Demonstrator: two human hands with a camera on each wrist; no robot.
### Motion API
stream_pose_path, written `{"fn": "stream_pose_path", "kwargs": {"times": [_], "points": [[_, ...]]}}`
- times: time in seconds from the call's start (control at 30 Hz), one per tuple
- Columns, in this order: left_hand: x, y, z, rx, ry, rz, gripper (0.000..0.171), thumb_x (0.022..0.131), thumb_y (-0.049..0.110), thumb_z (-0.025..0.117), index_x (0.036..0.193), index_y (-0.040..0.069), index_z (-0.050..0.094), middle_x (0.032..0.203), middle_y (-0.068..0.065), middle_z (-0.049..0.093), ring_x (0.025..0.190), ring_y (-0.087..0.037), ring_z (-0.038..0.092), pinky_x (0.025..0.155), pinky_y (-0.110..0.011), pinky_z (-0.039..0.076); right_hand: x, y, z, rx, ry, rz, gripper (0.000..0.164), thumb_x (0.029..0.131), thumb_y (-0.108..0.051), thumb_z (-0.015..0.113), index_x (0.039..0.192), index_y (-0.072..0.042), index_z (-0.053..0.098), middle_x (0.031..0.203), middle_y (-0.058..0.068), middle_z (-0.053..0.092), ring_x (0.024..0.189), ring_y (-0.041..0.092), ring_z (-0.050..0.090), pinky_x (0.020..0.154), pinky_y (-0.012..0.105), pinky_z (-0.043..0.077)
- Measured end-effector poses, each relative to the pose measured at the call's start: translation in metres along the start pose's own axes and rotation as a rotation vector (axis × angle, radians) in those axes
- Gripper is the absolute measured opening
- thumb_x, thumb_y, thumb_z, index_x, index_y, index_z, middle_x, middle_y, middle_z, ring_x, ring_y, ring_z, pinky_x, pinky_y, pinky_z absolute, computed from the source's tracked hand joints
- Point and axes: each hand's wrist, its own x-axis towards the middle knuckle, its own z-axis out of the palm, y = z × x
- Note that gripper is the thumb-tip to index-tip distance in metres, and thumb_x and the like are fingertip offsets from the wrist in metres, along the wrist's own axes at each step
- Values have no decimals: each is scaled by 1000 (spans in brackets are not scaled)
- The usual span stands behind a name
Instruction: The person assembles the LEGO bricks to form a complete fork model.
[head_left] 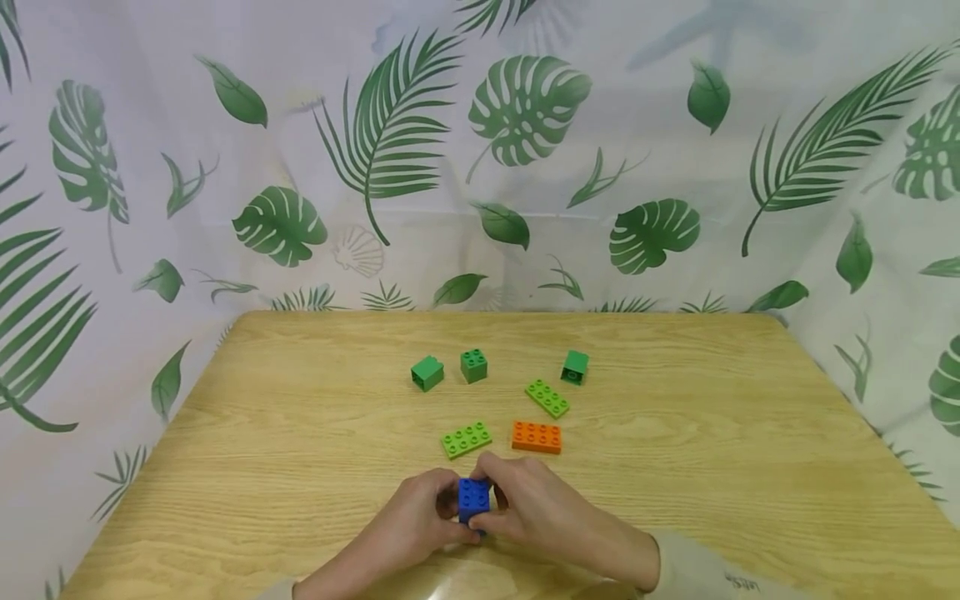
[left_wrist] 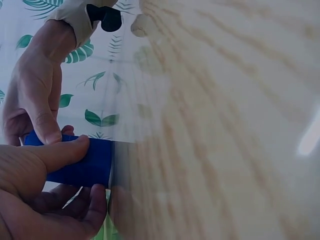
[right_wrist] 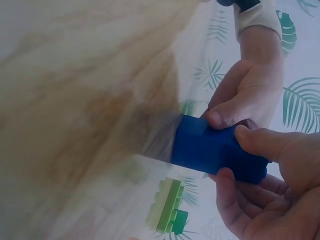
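Note:
Close to the table's front, a blue toy brick stack (head_left: 473, 496) stands with studs up. In the right wrist view this stack (right_wrist: 215, 150) looks like two bricks joined, with a change of shade partway along. My left hand (head_left: 423, 512) grips its left side low down, thumb on the near face. From the right, my right hand (head_left: 536, 500) pinches the upper part between thumb and fingers. The stack's lower end is right at the tabletop in both wrist views. Parts of its sides are hidden behind my fingers.
Just beyond my hands lie a light green flat brick (head_left: 467, 440) and an orange brick (head_left: 536, 437). Another light green flat brick (head_left: 547, 398) is farther back. Dark green bricks lie behind: one on its side (head_left: 427, 373), one upright (head_left: 474, 365), one tipped (head_left: 574, 367). A leaf-print curtain (head_left: 480, 167) surrounds the table.

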Motion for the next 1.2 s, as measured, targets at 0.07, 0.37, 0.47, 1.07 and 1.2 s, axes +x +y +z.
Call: {"fn": "stream_pose_path", "kwargs": {"times": [0.07, 0.37, 0.47, 1.07, 1.2], "points": [[-1, 0, 0, -12, 3, 3, 30, 78, 11, 92, 94, 7, 68, 84, 3, 64, 76, -10, 58, 66, -23, 48, 1, -1, 0, 2, 6, 14, 28, 88, -14, 85, 103, -13, 61, 75, -11, 58, 63, -2, 47, 54, 18, 42], [0, 0, -3, -30, -1, -3, 29, 79, 10, 91, 93, 7, 66, 83, 3, 65, 76, -10, 59, 66, -23, 49, 4, -1, 0, 10, -10, 59, 29, 86, -13, 86, 101, -12, 61, 75, -6, 59, 64, -1, 47, 56, 18, 42], [0, 0, -4, -39, -7, -11, 28, 79, 11, 91, 93, 6, 67, 85, 3, 65, 77, -11, 60, 67, -24, 50, 4, -1, 0, 15, -19, 64, 29, 86, -14, 87, 99, -12, 61, 75, -7, 59, 63, -2, 47, 56, 18, 43], [-3, -4, -8, -122, -73, -36, 30, 86, 9, 85, 111, 5, 69, 104, -2, 71, 93, -17, 68, 80, -28, 57, 2, 5, 2, 68, -33, 103, 29, 85, -13, 87, 99, -10, 62, 79, -4, 64, 66, -2, 53, 59, 19, 48], [-3, -3, -9, -121, -70, -39, 29, 87, 8, 84, 111, 4, 68, 105, -3, 71, 93, -17, 68, 81, -29, 58, 2, 7, 5, 104, -19, 118, 31, 85, -14, 88, 102, -9, 63, 80, -2, 63, 68, 0, 55, 59, 20, 49]]}}
